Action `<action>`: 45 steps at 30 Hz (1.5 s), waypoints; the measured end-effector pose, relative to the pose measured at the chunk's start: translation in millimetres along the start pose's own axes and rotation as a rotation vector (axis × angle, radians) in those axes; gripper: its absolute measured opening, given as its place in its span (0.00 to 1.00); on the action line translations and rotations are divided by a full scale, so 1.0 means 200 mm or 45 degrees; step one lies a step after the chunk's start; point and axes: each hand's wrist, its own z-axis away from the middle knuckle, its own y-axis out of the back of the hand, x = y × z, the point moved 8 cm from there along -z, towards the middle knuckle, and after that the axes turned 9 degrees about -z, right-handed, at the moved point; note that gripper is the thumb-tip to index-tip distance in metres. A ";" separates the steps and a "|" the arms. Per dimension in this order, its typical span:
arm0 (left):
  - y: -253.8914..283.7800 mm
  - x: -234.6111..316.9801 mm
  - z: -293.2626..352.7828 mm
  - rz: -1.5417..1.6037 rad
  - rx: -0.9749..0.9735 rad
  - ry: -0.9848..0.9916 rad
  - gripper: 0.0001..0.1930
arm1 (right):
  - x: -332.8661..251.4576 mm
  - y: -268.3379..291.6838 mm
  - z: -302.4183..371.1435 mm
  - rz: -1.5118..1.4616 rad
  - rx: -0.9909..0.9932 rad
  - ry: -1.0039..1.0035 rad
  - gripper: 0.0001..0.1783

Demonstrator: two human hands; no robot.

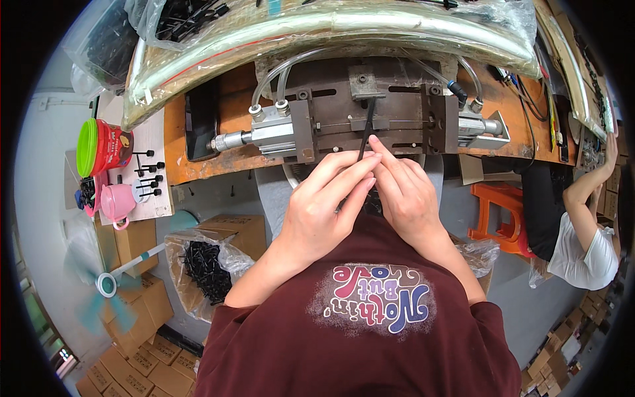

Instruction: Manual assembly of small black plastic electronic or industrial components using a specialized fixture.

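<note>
Both my hands meet at the near edge of a dark metal fixture (403, 106), around a thin black rod (368, 122). The rod's far end rests at a small metal block (362, 81) in the middle of the fixture; its near end disappears among my fingers. My left hand (324, 202) is closed, its fingertips pinching the rod's near part. Beside it my right hand (410, 195) is also closed, with the index fingertip against the rod; its thumb is hidden. Silver air cylinders (274, 137) flank the fixture on the left and on the right (477, 126).
A plastic-wrapped light bar (331, 30) spans the bench's back. On the left stand a red tub (114, 142), a pink cup (119, 202) and black parts. Below are a bag of black pieces (206, 268) and a fan (106, 284). An orange stool (496, 215) and another person (585, 248) are right.
</note>
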 end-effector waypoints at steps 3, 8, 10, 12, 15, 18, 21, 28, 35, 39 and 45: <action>0.00 0.00 0.00 -0.004 -0.004 0.006 0.18 | 0.00 -0.01 -0.01 0.032 -0.007 0.020 0.17; 0.00 0.01 0.00 -0.008 0.001 0.000 0.18 | -0.01 0.00 -0.02 0.059 -0.022 0.022 0.18; 0.00 0.01 0.00 -0.024 -0.009 0.006 0.18 | -0.01 0.00 -0.03 0.077 -0.020 0.025 0.18; -0.03 0.00 0.01 -0.007 -0.028 0.011 0.18 | -0.01 0.00 -0.03 0.081 -0.026 0.024 0.18; -0.05 -0.01 0.01 -0.038 -0.039 0.001 0.18 | -0.01 -0.01 -0.03 0.071 -0.035 0.019 0.17; -0.06 -0.02 0.00 -0.083 -0.032 -0.070 0.17 | 0.00 0.00 -0.03 0.071 -0.025 0.015 0.17; -0.07 -0.02 0.00 -0.105 -0.026 -0.109 0.17 | 0.00 0.00 -0.03 0.063 -0.015 0.012 0.16; -0.06 -0.01 0.01 -0.116 -0.008 -0.115 0.16 | 0.00 0.00 -0.02 0.054 -0.014 -0.006 0.16; -0.06 -0.03 0.02 -0.110 -0.030 -0.089 0.15 | 0.01 0.01 -0.02 0.018 -0.004 -0.016 0.16; -0.07 -0.03 0.01 -0.113 -0.037 -0.098 0.15 | 0.02 0.01 -0.02 -0.006 0.002 -0.019 0.16; -0.09 -0.04 0.01 -0.102 -0.029 -0.051 0.16 | 0.03 0.01 -0.01 -0.031 0.017 -0.015 0.17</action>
